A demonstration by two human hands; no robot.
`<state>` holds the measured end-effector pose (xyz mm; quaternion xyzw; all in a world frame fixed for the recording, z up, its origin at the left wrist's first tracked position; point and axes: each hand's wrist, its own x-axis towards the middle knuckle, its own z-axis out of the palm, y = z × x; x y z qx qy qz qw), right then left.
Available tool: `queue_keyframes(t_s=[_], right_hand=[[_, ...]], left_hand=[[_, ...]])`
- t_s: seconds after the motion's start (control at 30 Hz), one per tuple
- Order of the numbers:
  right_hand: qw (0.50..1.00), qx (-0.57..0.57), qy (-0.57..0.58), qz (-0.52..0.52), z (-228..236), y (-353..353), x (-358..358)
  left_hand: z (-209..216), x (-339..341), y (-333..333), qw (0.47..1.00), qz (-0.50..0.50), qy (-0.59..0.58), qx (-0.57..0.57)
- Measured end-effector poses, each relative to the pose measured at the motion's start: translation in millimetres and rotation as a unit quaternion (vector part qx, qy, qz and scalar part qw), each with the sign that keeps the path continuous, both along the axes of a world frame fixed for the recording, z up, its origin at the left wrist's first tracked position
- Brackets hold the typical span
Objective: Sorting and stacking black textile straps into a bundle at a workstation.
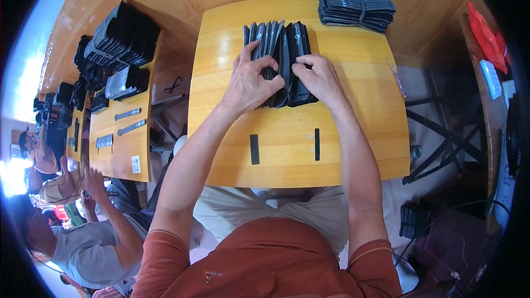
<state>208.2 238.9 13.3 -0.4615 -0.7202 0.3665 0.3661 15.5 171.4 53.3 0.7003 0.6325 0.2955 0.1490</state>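
Observation:
On the yellow wooden table, a row of black flat fabric-like pieces (270, 30) stands on edge, fanned apart at the top. My left hand (248, 81) reaches over the row from the left, its fingers bent and closed around several pieces, thumb toward the middle. A gap shows to the right of those pieces. Beyond it, my right hand (320, 80) pinches the edge of the rightmost black piece (301, 38), which leans back and shows a small round mark. What lies under my fingertips is partly hidden.
Two short black strips (254, 149) (317, 144) lie on the near tabletop. Tied bundles of black pieces (356, 8) sit at the far right corner, near a thin purple-handled tool (397, 80). Left, another table (130, 140) holds more stacks; a person in grey (94, 251) sits there.

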Motion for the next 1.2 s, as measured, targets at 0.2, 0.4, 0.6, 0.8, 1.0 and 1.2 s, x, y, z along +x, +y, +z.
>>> queue_keyframes(t_s=[0.2, 0.4, 0.6, 0.8, 1.0, 1.2], right_hand=[[0.996, -0.085, -0.015, 0.003, 9, -2, -2], [0.995, -0.078, -0.052, -0.042, 9, -6, -6], [0.988, -0.090, -0.100, -0.073, 32, -17, -11], [0.994, -0.073, -0.043, -0.071, 19, -15, -8], [0.995, -0.003, -0.102, -0.022, 1, -14, -9], [0.991, -0.054, -0.121, -0.012, 16, -20, -10]], left_hand=[[-3, -2, 0, 1.000, 0.001, -0.001, 0.005], [-2, 0, 0, 1.000, 0.001, -0.001, 0.003], [-4, -5, 1, 1.000, -0.005, -0.013, 0.000], [-6, -11, 1, 0.999, -0.034, -0.023, 0.008], [-6, -16, 3, 0.999, -0.048, -0.023, -0.010], [-5, -22, 0, 0.997, -0.048, -0.058, -0.017]])
